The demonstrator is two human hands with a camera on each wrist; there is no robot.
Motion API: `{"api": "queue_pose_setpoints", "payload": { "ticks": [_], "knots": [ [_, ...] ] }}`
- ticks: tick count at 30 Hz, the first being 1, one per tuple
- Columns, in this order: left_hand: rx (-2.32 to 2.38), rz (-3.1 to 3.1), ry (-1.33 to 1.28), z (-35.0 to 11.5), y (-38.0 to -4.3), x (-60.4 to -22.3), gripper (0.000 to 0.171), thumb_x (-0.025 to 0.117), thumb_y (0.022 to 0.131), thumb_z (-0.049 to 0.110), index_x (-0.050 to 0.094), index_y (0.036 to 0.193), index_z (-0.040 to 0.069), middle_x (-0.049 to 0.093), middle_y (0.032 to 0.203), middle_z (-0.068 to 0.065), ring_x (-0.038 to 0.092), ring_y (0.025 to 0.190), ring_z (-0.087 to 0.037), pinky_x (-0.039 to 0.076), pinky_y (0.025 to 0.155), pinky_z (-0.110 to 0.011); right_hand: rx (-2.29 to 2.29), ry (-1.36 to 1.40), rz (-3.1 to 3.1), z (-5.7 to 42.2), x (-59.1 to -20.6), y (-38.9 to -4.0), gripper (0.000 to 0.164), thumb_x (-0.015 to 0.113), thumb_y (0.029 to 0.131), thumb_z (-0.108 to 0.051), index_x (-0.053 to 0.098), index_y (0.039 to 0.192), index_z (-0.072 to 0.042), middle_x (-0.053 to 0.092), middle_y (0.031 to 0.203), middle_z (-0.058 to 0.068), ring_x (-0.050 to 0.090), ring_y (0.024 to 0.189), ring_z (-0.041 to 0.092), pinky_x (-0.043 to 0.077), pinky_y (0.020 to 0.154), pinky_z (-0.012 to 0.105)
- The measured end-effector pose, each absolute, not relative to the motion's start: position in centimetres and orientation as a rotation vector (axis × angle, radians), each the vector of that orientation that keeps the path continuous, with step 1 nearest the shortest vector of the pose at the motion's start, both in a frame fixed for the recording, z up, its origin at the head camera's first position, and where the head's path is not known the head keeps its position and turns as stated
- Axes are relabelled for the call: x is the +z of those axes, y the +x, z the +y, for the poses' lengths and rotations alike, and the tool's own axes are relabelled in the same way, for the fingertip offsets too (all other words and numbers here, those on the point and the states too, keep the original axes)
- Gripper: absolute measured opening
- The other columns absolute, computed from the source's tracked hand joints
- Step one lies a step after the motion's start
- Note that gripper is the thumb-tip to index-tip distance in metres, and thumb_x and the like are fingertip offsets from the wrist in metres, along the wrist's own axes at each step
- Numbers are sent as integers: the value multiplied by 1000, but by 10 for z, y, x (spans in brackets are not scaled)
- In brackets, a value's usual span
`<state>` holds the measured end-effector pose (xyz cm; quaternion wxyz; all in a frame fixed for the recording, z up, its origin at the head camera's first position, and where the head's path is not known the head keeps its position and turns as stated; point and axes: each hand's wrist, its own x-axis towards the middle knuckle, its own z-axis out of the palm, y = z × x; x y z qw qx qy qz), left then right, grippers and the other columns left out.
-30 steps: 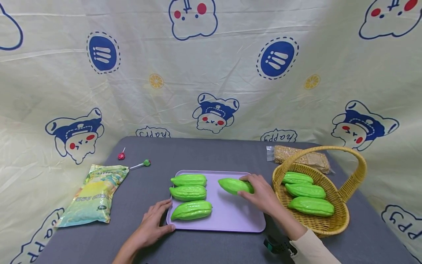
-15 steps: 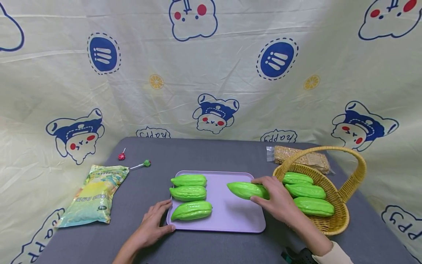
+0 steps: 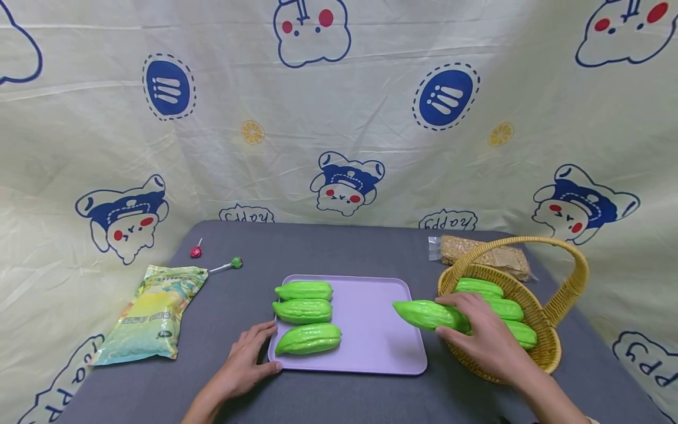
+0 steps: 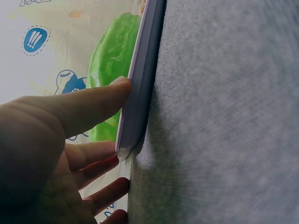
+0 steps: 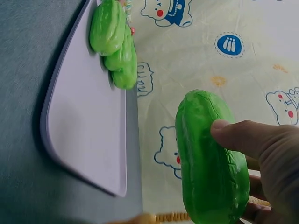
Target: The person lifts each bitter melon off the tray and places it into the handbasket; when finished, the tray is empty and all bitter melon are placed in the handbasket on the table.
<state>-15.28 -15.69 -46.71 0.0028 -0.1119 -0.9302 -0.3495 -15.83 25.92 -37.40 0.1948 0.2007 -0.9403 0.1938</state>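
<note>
As only head view shows, near-crosswise gourd point(image 3: 424, 315) tapers left; right hand point(image 3: 484, 334) grips it, relaxed left hand point(image 3: 242, 360) touches tray point(image 3: 373, 347).

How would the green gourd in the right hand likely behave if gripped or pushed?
The green gourd is probably stiff, since it shows no sag in the right hand. Its glossy surface may be slippery. Its long, rounded body might roll if pushed sideways, though its ridges could slow it.
</note>
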Motion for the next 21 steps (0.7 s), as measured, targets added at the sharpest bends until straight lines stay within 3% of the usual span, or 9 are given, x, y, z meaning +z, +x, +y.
{"api": "queue_pose_setpoints", "payload": {
  "ticks": [9, 16, 21],
  "knots": [
    [-1102, -2915, -348, -156, -152, -467, 68, 78, 72, 29, 53, 131, 8, 48, 140, -5, 41, 126, -30, 31, 93, -46, 454, 510, -2616, 291, -369, -141, 47, 82, 69, -25, 64, 111, -16, 65, 106, 1, 52, 99, 18, 36, 81, 27],
    [-1096, -2916, -347, -156, -153, -467, 68, 78, 72, 29, 53, 131, 8, 48, 140, -5, 41, 126, -30, 31, 94, -48, 493, 317, -2818, 314, -367, -134, 48, 75, 76, -38, 61, 116, -14, 62, 113, 11, 51, 106, 31, 42, 80, 54],
    [-1097, -2921, -346, -157, -152, -467, 68, 78, 72, 29, 53, 131, 8, 48, 140, -5, 41, 126, -30, 31, 95, -50, 483, 236, -2862, 331, -375, -130, 52, 76, 75, -40, 60, 117, -13, 60, 115, 16, 52, 106, 36, 41, 80, 57]
  ]
}}
